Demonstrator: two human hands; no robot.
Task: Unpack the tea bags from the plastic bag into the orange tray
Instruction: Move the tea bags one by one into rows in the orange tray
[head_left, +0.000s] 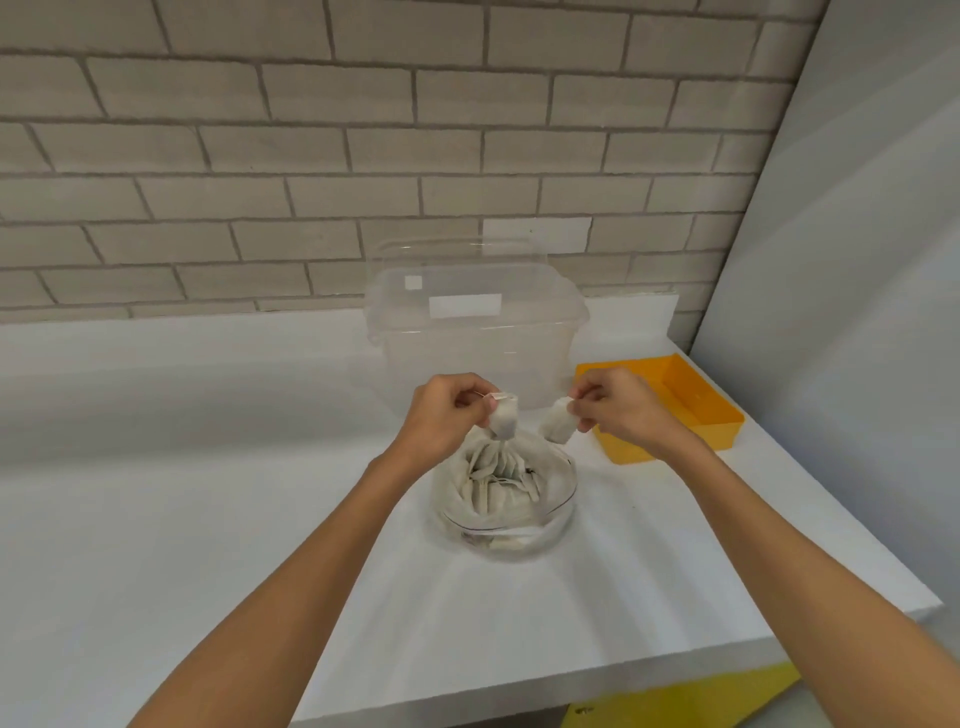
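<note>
**A:** In the head view, how far along is the unpacking?

**B:** Barely begun, I'd judge. The orange tray (693, 402), right of centre, shows only bare orange floor, though its near-left corner is hidden behind a hand. The plastic bag (558, 499) sits at the middle of the frame on the white bench (208, 519), its mouth open and heaped with tea bags (501, 480).

**A:** And the hands?

**B:** Both are raised just above the bag's mouth. The left hand (447, 410) pinches one tea bag (504, 420) between thumb and fingertips, and it hangs straight down. The right hand (621, 405) pinches a second tea bag (558, 425), which is tilted and lies between the plastic bag and the tray. Neither tea bag is over the tray.

**A:** So what's left?

**B:** Nearly everything: these two have to go in the tray, then the whole heap after them.

**A:** The surface and the room?

**B:** The bench is smooth, matte and white. Its front edge cuts across the lower right, with something yellow (701, 696) beneath it. A clear plastic tub (472, 332) stands behind the bag, just left of the tray. A pale brick wall (260, 156) fills the upper frame, and a plain grey panel (857, 260) runs down the right side.
</note>
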